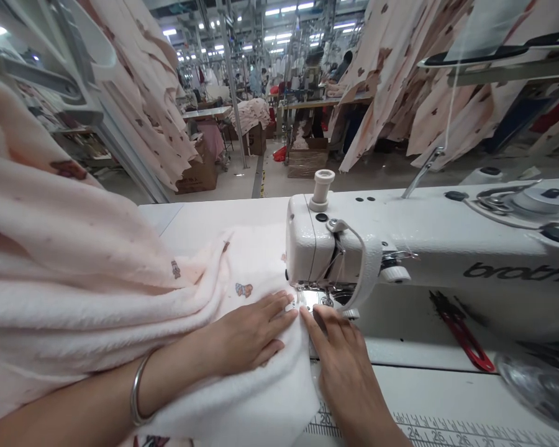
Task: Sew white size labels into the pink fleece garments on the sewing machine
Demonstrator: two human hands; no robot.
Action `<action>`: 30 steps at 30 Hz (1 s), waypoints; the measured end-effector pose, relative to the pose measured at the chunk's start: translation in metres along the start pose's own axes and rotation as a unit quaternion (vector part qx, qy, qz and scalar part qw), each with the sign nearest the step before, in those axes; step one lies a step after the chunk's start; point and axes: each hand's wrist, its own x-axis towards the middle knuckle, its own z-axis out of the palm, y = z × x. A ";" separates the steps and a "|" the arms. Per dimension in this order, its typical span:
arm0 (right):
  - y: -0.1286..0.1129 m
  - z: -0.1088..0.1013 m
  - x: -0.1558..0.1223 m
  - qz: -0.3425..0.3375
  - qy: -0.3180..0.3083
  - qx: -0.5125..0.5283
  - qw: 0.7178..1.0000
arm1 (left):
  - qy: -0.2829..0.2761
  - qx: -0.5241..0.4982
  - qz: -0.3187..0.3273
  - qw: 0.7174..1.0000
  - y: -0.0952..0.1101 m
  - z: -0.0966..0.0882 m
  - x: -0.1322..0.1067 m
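My left hand [249,334] lies flat, fingers stretched out, on pale pink fleecy fabric [121,273] printed with small cartoon figures, just left of the needle area. My right hand [342,360] rests flat beside it, fingers extended toward the presser foot [313,299] of a white sewing machine [428,242]. The two hands nearly touch at the fingertips, pressing the fabric edge down on the machine bed. A silver bangle [138,388] circles my left wrist. The needle itself is hidden under the machine head.
A big bundle of the pink fabric piles up at my left. A ruler strip [428,428] runs along the table's front edge. Red snips [463,332] lie behind the machine arm. More pink fabric hangs overhead; boxes, tables and other workers sit far back.
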 end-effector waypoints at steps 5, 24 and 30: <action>0.000 0.000 0.000 -0.006 -0.001 -0.025 1.000 | 0.000 -0.014 -0.002 1.000 -0.001 -0.003 0.001; -0.003 0.001 -0.010 0.039 0.009 -0.053 0.998 | 0.019 0.014 -0.001 1.000 -0.021 0.001 0.012; -0.010 -0.004 -0.017 -0.007 0.011 -0.048 0.999 | 0.049 0.047 0.001 0.998 -0.017 0.003 0.010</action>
